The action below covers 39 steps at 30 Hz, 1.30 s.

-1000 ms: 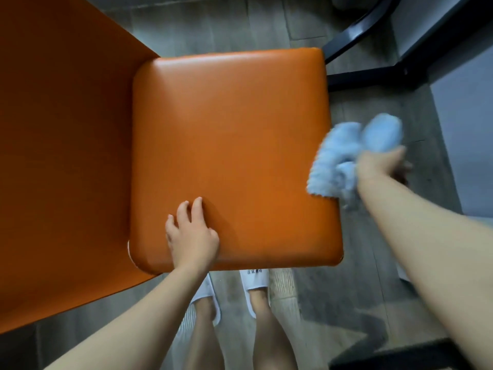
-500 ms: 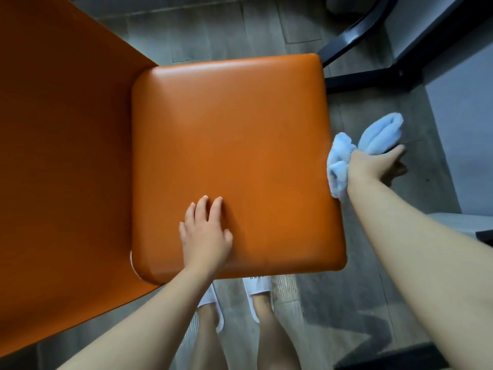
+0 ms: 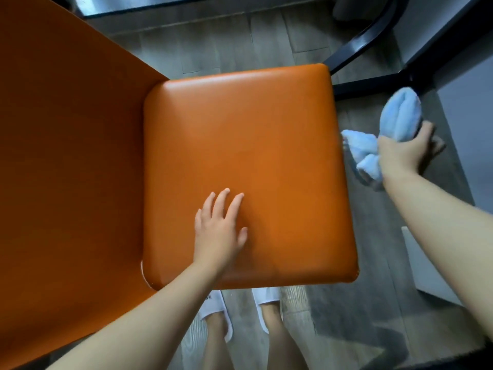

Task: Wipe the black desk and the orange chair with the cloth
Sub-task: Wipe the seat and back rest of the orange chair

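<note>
Seen from the head camera, looking down on a big orange chair with a smooth, shiny, square seat (image 3: 240, 169) and a tall flat back off to the left of that seat. Left hand (image 3: 220, 231) lying flat on the near part of the seat, fingers straight and spread, holding nothing, only pressing down, maybe to keep the chair from sliding. Right hand (image 3: 405, 153) out past the right edge of the seat, up in the air over the floor, fingers curled tight round a soft, fluffy, light blue cloth (image 3: 384, 140) bunched into a lump. Cloth not touching the seat, just beside its right edge. Hard to say how much is done: seat looks clean and shiny, with no crumbs or marks to see, so maybe wiped already, or maybe not. Chair back maybe left to wipe too. No way to tell about the black desk: only some black legs and bars (image 3: 373, 49) showing beyond the far right corner of the seat, top out of sight. Under the chair, a grey wooden plank floor (image 3: 226, 41). Below the near edge of the seat, two bare legs in white slippers (image 3: 218, 311). To the right of the seat, a pale wall or cupboard side.
</note>
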Motion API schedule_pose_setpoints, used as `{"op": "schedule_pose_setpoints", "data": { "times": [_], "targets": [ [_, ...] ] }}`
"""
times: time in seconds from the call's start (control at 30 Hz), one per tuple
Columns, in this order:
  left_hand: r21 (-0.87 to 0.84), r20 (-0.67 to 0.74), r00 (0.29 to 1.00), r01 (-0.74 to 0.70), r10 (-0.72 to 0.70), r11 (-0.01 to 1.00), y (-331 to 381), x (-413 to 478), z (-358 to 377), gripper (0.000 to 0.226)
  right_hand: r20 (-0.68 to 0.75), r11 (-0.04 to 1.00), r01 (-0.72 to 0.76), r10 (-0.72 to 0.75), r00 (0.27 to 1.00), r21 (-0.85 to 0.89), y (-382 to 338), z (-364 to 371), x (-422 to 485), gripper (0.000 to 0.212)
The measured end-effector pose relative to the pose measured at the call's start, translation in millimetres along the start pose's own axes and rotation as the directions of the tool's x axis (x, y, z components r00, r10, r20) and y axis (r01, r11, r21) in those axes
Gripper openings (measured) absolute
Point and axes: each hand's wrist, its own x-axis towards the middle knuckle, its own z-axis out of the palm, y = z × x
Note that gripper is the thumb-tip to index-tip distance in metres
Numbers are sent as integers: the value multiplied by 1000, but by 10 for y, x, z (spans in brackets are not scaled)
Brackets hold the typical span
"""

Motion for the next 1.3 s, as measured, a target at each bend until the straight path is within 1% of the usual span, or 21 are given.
{"op": "schedule_pose_setpoints", "data": {
  "times": [0.07, 0.13, 0.17, 0.23, 0.27, 0.3, 0.37, 0.47, 0.57, 0.63, 0.7, 0.77, 0.83, 0.9, 0.93, 0.97, 1.03, 1.1, 1.17, 1.23, 1.3],
  "targets": [
    [48, 9, 1000, 3, -4, 999, 42, 163, -41, 76, 126, 989, 135, -141, 982, 59, -300, 188, -2, 54],
    [53, 56, 996, 70, -73, 996, 68, 352, -107, 92, 290, 964, 260, -263, 920, 50, -590, 404, -55, 58],
    [58, 87, 991, 96, -101, 994, 66, 436, -130, 99, 381, 948, 318, -291, 878, -9, -676, 518, -70, 61],
    [93, 133, 985, 99, -111, 991, 39, 528, -149, 107, 523, 923, 365, -251, 815, -125, -763, 676, -69, 68],
    [107, 134, 985, 92, -106, 990, 25, 537, -141, 109, 556, 923, 357, -223, 801, -144, -759, 721, -55, 69],
    [117, 124, 987, 85, -99, 990, 15, 536, -130, 110, 560, 930, 339, -207, 802, -141, -741, 748, -46, 69],
    [132, 112, 989, 77, -92, 988, 17, 521, -117, 111, 523, 952, 280, -177, 834, -124, -628, 711, -97, 69],
    [121, 118, 987, 91, -105, 988, 46, 522, -107, 110, 469, 984, 159, -102, 877, -84, -169, 416, -386, 64],
    [137, 130, 985, 92, -110, 986, 82, 514, -137, 108, 472, 991, 34, 31, 881, -128, 455, -61, -854, 62],
    [151, 129, 985, 90, -110, 984, 93, 511, -140, 108, 480, 989, -9, 80, 874, -147, 597, -137, -906, 56],
    [154, 129, 985, 95, -116, 983, 93, 519, -136, 108, 512, 990, 25, 49, 857, -137, 391, 41, -694, 51],
    [156, 127, 985, 100, -121, 983, 81, 535, -129, 109, 488, 986, 102, -24, 872, -134, 32, 314, -473, 54],
    [137, 126, 984, 111, -128, 984, 72, 536, -109, 110, 458, 964, 190, -87, 885, -184, -185, 472, -421, 52],
    [124, 117, 985, 113, -127, 986, 65, 531, -105, 110, 475, 935, 267, -130, 870, -232, -127, 406, -557, 51],
    [122, 114, 986, 110, -124, 986, 65, 517, -108, 109, 485, 926, 278, -125, 866, -257, 23, 299, -681, 53],
    [115, 108, 987, 109, -121, 987, 62, 505, -104, 108, 485, 923, 264, -101, 868, -279, 232, 173, -824, 55],
    [88, 93, 989, 106, -114, 990, 55, 490, -94, 107, 485, 943, 187, -33, 874, -275, 688, -134, -1134, 62],
    [70, 85, 990, 105, -111, 992, 51, 481, -81, 105, 491, 952, 136, 17, 871, -275, 983, -313, -1295, 69],
    [69, 75, 991, 105, -110, 992, 42, 473, -66, 104, 477, 970, 87, 32, 878, -225, 926, -226, -1145, 68],
    [71, 67, 992, 100, -105, 992, 37, 461, -52, 103, 433, 982, 43, 43, 901, -185, 602, 5, -892, 57],
    [65, 54, 993, 104, -108, 992, 29, 446, -27, 100, 420, 972, 108, -9, 907, -211, 299, 200, -754, 51]
  ]
}}
